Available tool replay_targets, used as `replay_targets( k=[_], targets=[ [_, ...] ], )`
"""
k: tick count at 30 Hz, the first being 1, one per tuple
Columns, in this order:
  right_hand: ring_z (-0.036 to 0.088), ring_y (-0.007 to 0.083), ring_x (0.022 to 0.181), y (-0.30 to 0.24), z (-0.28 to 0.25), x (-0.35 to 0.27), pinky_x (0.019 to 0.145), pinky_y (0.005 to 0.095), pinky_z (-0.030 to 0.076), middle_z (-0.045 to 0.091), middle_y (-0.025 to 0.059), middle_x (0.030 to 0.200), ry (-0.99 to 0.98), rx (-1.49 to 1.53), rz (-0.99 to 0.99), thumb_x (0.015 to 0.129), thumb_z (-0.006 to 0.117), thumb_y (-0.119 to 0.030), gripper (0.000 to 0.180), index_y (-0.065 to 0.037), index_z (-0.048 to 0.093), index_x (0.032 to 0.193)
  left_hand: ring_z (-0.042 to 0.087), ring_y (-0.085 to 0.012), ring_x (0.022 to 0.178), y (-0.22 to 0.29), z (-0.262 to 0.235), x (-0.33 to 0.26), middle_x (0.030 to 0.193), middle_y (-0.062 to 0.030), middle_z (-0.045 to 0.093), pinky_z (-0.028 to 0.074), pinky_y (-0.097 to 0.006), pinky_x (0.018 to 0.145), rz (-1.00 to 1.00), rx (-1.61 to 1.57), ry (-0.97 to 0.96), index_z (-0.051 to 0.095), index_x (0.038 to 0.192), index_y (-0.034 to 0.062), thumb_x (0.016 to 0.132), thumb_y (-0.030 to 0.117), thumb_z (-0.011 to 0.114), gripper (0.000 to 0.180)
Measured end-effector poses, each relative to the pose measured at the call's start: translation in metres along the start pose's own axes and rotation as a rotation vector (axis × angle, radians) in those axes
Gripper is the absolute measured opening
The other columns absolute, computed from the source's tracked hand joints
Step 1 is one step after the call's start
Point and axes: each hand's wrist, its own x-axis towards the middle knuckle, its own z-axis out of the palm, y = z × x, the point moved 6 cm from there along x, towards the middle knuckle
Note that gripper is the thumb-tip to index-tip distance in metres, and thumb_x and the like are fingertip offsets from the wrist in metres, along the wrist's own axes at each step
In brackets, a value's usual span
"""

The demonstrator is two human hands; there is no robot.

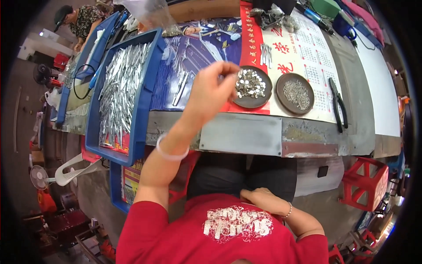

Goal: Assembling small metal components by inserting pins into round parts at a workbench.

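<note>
My left hand [213,90] is raised over the table at the left edge of a dark round dish [250,104]. Its fingers are curled together, and whatever lies between them is too small or hidden. Small shiny round metal pieces [252,83] fill this dish. Beside it stands a second dark dish [281,97] with tiny silver metal parts [296,93]. My right hand [266,200] rests on my lap, its fingers folded under and partly hidden. A few slim silver metal pieces [180,89] lie left of my left hand, and several more [266,55] lie behind the dishes.
On the left, a long blue tray [143,94] holds many slim metal pieces [122,88]. Black-handled pliers [337,105] lie right of the dishes. Plastic bags [151,15] sit at the back. A red stool [364,182] stands at right. Another person [83,22] is at far left.
</note>
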Motion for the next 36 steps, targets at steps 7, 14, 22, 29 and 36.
replay_targets(
  k=[7,14,22,29,36],
  targets=[
    [0.062,0.0344,0.065,0.023,-0.026,0.004,0.060,0.0409,0.047,0.062,0.0152,0.066,0.302,0.044,0.024,0.085,0.060,-0.032,0.028,-0.004,0.056,0.084,0.067,-0.0266,0.070,-0.062,0.016,0.158,0.078,-0.0186,0.067,0.053,-0.038,0.069,0.115,0.407,0.086,0.069,0.081,-0.0014,0.074,0.016,0.059,0.021],
    [0.058,0.0264,0.054,0.019,-0.026,0.030,0.051,0.0330,0.044,0.058,0.0141,0.061,0.371,0.184,-0.017,0.083,0.064,-0.021,0.021,-0.002,0.056,0.084,0.065,-0.0366,0.081,-0.075,0.043,0.173,0.081,-0.0211,0.066,0.052,-0.043,0.071,-0.066,0.681,0.128,0.067,0.076,0.0020,0.069,0.013,0.063,0.014],
    [0.048,0.0072,0.054,0.052,-0.020,0.024,0.048,0.0204,0.038,0.054,0.0009,0.066,0.377,0.650,0.087,0.093,0.051,-0.017,0.015,-0.003,0.055,0.087,0.062,-0.0368,0.078,0.003,0.053,0.057,0.079,-0.0208,0.064,0.049,-0.042,0.069,0.334,0.384,0.049,0.063,0.080,-0.0015,0.068,0.007,0.056,0.016],
    [0.049,0.0068,0.053,0.034,-0.021,0.043,0.048,0.0193,0.040,0.056,0.0017,0.066,0.274,0.601,0.084,0.094,0.052,-0.022,0.020,-0.004,0.056,0.087,0.063,-0.0253,0.075,0.045,-0.138,-0.123,0.081,-0.0133,0.064,0.049,-0.033,0.069,0.203,0.516,0.082,0.063,0.093,0.0003,0.081,0.011,0.059,0.017],
    [0.049,0.0070,0.055,0.027,-0.015,0.071,0.050,0.0194,0.041,0.057,0.0016,0.066,0.241,0.683,0.207,0.093,0.052,-0.022,0.021,-0.003,0.058,0.085,0.063,-0.0142,0.071,-0.011,-0.330,-0.206,0.079,-0.0103,0.067,0.050,-0.028,0.066,-0.318,0.644,0.430,0.066,0.089,0.0002,0.078,0.012,0.059,0.017]
  ],
)
